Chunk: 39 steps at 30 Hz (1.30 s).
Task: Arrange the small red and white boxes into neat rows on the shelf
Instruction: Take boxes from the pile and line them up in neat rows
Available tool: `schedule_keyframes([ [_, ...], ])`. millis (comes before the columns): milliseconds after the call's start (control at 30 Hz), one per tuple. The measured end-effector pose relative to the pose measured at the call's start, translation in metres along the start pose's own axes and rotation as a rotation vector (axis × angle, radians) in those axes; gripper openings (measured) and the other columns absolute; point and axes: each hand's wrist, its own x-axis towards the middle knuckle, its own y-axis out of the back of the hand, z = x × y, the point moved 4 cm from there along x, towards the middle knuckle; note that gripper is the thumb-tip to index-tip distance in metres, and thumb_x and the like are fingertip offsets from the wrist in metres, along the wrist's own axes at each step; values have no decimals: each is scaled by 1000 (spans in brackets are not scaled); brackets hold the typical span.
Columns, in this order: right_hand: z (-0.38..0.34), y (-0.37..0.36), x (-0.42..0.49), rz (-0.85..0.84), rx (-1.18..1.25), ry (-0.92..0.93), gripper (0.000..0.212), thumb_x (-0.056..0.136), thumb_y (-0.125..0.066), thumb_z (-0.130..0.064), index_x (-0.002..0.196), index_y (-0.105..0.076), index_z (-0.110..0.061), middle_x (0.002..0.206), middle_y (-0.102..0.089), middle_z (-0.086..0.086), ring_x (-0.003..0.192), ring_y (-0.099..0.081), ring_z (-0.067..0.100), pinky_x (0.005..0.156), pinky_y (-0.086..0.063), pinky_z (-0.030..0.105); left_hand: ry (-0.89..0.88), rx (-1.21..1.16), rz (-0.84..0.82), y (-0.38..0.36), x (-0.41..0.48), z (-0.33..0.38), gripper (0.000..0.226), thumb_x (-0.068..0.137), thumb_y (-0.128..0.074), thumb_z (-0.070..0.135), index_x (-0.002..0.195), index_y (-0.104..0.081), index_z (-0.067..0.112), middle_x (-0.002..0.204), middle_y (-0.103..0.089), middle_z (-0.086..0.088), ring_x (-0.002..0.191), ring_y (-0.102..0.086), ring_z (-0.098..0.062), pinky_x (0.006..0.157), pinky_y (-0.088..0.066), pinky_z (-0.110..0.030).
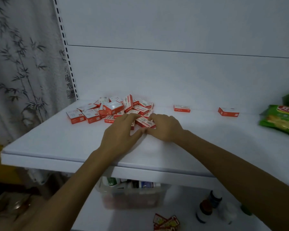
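White shelf [57, 139], person reaching in with both bare arms. Pile of red and white boxes [110, 109] sits jumbled at the back left of the shelf, some flat, some tilted, one on end. Two stray boxes are off to the right along the back wall: near stray box [181, 108] and far stray box [228, 112], well apart from each other.

Left hand [122, 130] is at the front edge of the pile, its fingers [132, 116] stretched out fairly straight and lying over the front boxes, not curled round any. Right hand [163, 127] is just beside it, thumb tips of both hands touching. One front box [145, 122] lies flat between the two hands; right fingers [154, 117] curl over its far right end with the thumb at its near edge, pinching it.

Green snack bag [280, 120] lies at the right end of the shelf. Lower shelf holds a clear plastic bin [133, 195], dark bottles [207, 207] and red packets [166, 222]. Bamboo-print curtain [23, 64] hangs left.
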Motion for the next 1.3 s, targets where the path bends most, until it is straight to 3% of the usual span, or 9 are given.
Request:
schedule_keyframes([
  [167, -10, -1, 9, 77, 15, -31, 42, 85, -56, -49, 116, -54, -21, 113, -64, 2, 99, -59, 23, 84, -43, 34, 30, 33, -16, 12, -15, -9, 49, 87, -55, 47, 131, -43, 29, 133, -50, 8, 117, -46, -12, 82, -40, -28],
  [333, -10, 30, -4, 185, -8, 131, 44, 84, -61, -40, 125, -53, -25, 124, -60, -2, 107, -57, 20, 86, -43, 32, 84, -2, -32, 21, -17, -11, 58, 85, -58, 47, 136, -36, 29, 136, -48, 7, 119, -47, -13, 84, -39, -28],
  [467, -10, 54, -23, 377, 104, 283, 45, 81, -66, -35, 124, -56, -23, 121, -62, -3, 102, -58, 18, 85, -41, 28, 165, -262, -52, 23, -8, -6, 65, 81, -63, 48, 136, -34, 31, 131, -53, 7, 109, -56, -13, 89, -50, -35],
  [600, -14, 67, -44, 531, 162, 387, 47, 79, -66, -33, 122, -58, -18, 117, -65, -1, 101, -60, 17, 85, -42, 26, 181, -559, -95, 25, 0, 15, 51, 82, -63, 42, 127, -41, 30, 112, -53, 19, 101, -57, -5, 71, -46, -10],
  [733, -17, 70, -59, 623, 102, 427, 48, 77, -69, -30, 120, -59, -12, 116, -65, 4, 104, -60, 21, 87, -44, 31, 206, -717, -127, 21, 5, 33, 36, 84, -60, 38, 117, -45, 34, 105, -55, 23, 92, -58, 0, 68, -49, -10],
  [900, -8, 67, -69, 611, 143, 364, 49, 77, -65, -33, 121, -58, -12, 117, -65, 5, 103, -61, 21, 89, -43, 30, 235, -874, -146, 15, 8, 41, 18, 90, -56, 29, 108, -54, 28, 103, -66, 11, 88, -67, -8, 75, -54, -18],
  [1100, 16, 60, -82, 562, 144, 286, 57, 77, -65, -39, 127, -49, -17, 132, -54, 2, 118, -48, 17, 99, -32, 29, 276, -946, -173, 1, 9, 45, 18, 90, -57, 24, 107, -61, 20, 99, -71, 8, 84, -69, -9, 79, -53, -23],
  [1300, 48, 57, -104, 552, 42, 214, 57, 77, -64, -42, 126, -50, -19, 128, -57, 4, 117, -52, 22, 98, -32, 29, 299, -964, -271, -33, 22, 65, 18, 90, -57, 23, 107, -60, 17, 101, -69, 5, 82, -69, -8, 76, -52, -20],
])
